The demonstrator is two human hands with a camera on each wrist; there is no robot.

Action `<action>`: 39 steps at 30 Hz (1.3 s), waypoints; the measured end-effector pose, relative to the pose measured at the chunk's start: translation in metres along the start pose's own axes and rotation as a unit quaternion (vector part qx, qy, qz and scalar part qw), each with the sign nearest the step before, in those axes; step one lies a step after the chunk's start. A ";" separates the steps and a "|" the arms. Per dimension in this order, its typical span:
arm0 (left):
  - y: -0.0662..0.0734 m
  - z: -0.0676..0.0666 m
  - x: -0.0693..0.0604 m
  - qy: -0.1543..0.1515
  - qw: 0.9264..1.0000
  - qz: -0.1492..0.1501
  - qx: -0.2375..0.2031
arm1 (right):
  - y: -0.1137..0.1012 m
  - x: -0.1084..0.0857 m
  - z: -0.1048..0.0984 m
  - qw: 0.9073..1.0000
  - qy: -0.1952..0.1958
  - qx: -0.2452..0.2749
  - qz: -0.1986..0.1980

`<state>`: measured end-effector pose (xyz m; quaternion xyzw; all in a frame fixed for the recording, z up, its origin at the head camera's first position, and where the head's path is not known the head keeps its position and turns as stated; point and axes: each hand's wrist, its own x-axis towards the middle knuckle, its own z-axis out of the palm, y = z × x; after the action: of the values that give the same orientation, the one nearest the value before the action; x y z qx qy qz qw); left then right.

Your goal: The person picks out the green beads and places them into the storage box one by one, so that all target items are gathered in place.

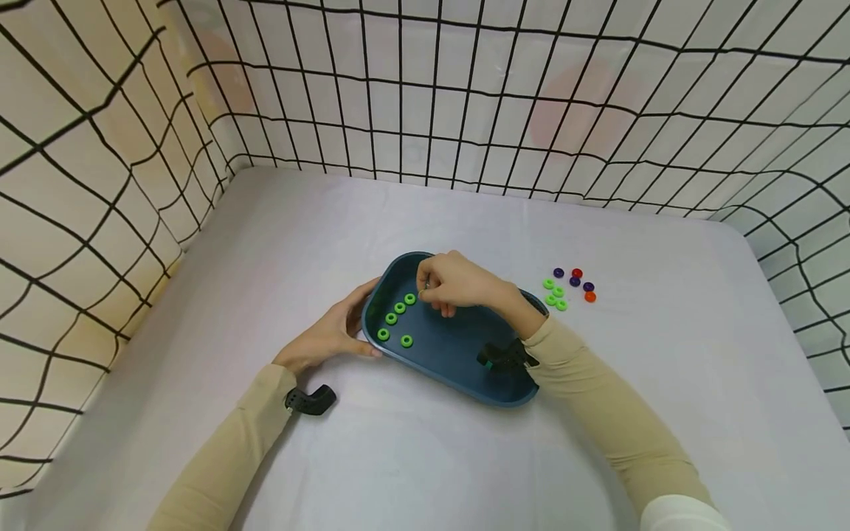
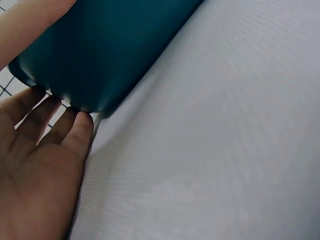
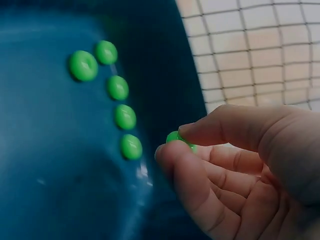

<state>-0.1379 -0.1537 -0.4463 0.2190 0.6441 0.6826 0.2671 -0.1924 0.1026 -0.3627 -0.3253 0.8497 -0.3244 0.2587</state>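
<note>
on white cloth [image 1: 412, 457], the left hand [image 1: 332, 332] grips a tray [image 1: 451, 350], the right hand [image 1: 460, 282] a green ring [image 3: 173, 136].

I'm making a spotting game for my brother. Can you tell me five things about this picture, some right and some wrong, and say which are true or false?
1. The right hand pinches a green ring. True.
2. Only two rings lie in the dark blue tray. False: five green rings lie there.
3. The left hand touches the tray at one end. True.
4. Every ring outside the tray is green. False: purple rings, a red ring and an orange ring are there too.
5. Both people's sleeves are bright red. False: one person's two arms show, with beige sleeves.
</note>
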 end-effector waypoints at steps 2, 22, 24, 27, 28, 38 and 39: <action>0.000 0.000 0.000 0.000 1.000 -0.001 0.000 | 0.000 0.003 0.005 1.000 -0.018 -0.008 -0.003; 0.000 0.000 0.000 0.005 1.000 -0.005 0.011 | 0.000 0.013 0.027 0.992 -0.114 -0.057 0.018; -0.001 0.000 0.000 0.004 1.000 -0.004 0.011 | 0.000 0.013 0.027 0.991 -0.117 -0.059 0.020; -0.001 0.000 0.000 0.003 1.000 -0.001 0.012 | 0.000 0.013 0.027 0.991 -0.121 -0.061 0.022; -0.002 0.000 0.000 0.002 1.000 0.000 0.011 | 0.000 0.013 0.027 0.990 -0.121 -0.061 0.023; -0.001 0.000 -0.001 0.003 1.000 0.002 0.014 | -0.002 0.012 0.026 0.991 -0.116 -0.060 0.030; -0.001 0.001 -0.001 0.003 1.000 0.003 0.014 | -0.001 0.012 0.026 0.991 -0.115 -0.059 0.031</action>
<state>-0.1369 -0.1539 -0.4469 0.2225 0.6537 0.6747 0.2606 -0.1825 0.0833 -0.3814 -0.3489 0.8417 -0.2256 0.3448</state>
